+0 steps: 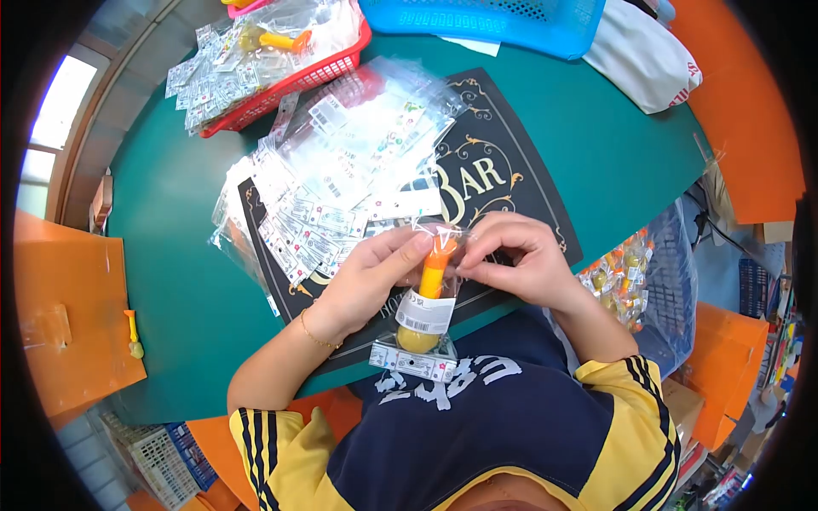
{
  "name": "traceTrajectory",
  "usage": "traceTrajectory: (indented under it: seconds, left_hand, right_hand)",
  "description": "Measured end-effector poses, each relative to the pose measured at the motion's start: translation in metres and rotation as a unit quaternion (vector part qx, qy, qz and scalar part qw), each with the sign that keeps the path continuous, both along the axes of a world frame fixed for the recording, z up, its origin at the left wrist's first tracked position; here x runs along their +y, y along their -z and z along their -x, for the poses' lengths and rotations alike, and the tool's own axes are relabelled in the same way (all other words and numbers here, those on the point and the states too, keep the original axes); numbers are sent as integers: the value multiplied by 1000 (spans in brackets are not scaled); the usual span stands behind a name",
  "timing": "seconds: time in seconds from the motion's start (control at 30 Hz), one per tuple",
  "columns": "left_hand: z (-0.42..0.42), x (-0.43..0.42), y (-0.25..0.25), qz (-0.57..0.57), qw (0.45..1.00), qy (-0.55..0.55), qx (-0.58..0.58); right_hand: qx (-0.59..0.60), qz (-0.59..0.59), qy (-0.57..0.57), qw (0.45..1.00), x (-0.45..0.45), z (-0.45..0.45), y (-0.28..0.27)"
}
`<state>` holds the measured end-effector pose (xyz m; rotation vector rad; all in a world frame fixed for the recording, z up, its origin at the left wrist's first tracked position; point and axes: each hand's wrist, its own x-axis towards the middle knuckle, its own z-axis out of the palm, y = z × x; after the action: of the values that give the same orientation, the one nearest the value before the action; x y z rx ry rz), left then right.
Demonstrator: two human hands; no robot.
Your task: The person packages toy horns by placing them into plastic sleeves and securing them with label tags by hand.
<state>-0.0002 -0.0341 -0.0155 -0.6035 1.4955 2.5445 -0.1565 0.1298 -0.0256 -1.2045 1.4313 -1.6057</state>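
Note:
In front of my chest, a clear plastic bag (429,313) holds a yellow-and-orange stick (432,281) with a round, dull-yellow end pointing toward me. A white barcode label lies across it, and a printed card strip (412,361) is at the bag's near end. My left hand (385,266) grips the bag's far part, its thumb beside the orange tip. On the other side, my right hand (516,258) is closed in a pinch at the bag's edge. Just beyond both hands, loose clear bags with printed cards (341,187) are heaped on a black mat (532,200).
A red basket (290,89) of bags stands at the far left, a blue basket (494,21) at the back. White cloth (643,60) lies far right. Packed pieces (622,277) fill a lined container beside the green table (630,153). Another stick (133,334) lies at the left edge.

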Motion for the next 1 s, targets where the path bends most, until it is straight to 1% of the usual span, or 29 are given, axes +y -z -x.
traceTrajectory:
  seconds: [0.03, 0.13, 0.2, 0.27, 0.3, 0.33, 0.37, 0.4, 0.47, 0.53, 0.6, 0.63, 0.67, 0.73, 0.77, 0.8, 0.83, 0.87, 0.9, 0.93, 0.97, 1.0]
  left_hand:
    - [2, 4, -10, 1, 1000, -11, -4]
    - [-1, 2, -12, 20, 999, -39, 13]
    - [-8, -1, -19, 22, 997, -69, 10]
    - [-18, -7, -29, 16, 994, -111, -1]
    - [-30, -16, -34, -3, 993, -119, -8]
    - [-43, -19, -49, 3, 988, -156, -16]
    - [-60, -27, -54, 51, 981, -185, 2]
    - [-81, -34, -59, 100, 970, -222, 11]
    - [-128, -40, -76, 184, 925, -332, -7]
    - [-187, -39, -78, 281, 857, -432, -5]
    - [-246, -20, -90, 298, 790, -532, -64]
    - [-272, -10, -86, 332, 724, -597, -97]
    - [-305, -1, -78, 368, 652, -645, -155]
    - [-373, 29, -64, 368, 581, -663, -294]
    - [-402, 46, -49, 408, 534, -660, -336]
    - [-428, 62, -31, 446, 485, -653, -375]
    - [-450, 82, -12, 457, 479, -641, -389]
    - [-465, 100, 9, 437, 456, -665, -399]
    - [-501, 119, 44, 425, 460, -670, -399]
    - [-507, 133, 60, 382, 466, -671, -432]
    - [-508, 145, 77, 264, 471, -728, -422]
    - [-542, 162, 124, 301, 495, -698, -421]
  right_hand:
    - [14, 8, -7, 1000, 0, 0, -1]
    - [43, 30, -38, 998, 0, 1, 3]
    - [-27, 13, -39, 999, 1, -3, 2]
    - [3, 11, -75, 997, 2, -1, -3]
    - [-23, -17, -56, 998, 3, -2, -5]
    - [-49, -46, -40, 997, 3, -3, -6]
    - [-50, -62, -34, 996, 4, -3, -3]
    - [-27, -66, -37, 997, 2, -1, 3]
    - [-23, -102, -14, 994, 0, -3, 5]
    - [3, -114, -6, 993, -1, -5, 7]
    - [18, -108, -18, 994, 0, 0, 14]
    - [1, -111, -8, 994, 2, 3, 20]
    - [7, -103, -22, 994, 2, 7, 24]
    - [10, -105, -22, 994, 0, 7, 25]
    - [8, -106, -36, 994, -1, 7, 27]
    - [15, -114, -25, 993, -2, 6, 28]
    - [25, -121, -12, 992, -4, 6, 28]
    - [26, -118, -21, 992, -6, 4, 27]
    - [35, -118, -24, 992, -7, 3, 26]
    - [44, -118, -23, 992, -8, 1, 25]
    - [46, -115, -25, 992, -8, -1, 25]
    - [46, -115, -25, 992, -9, -3, 24]
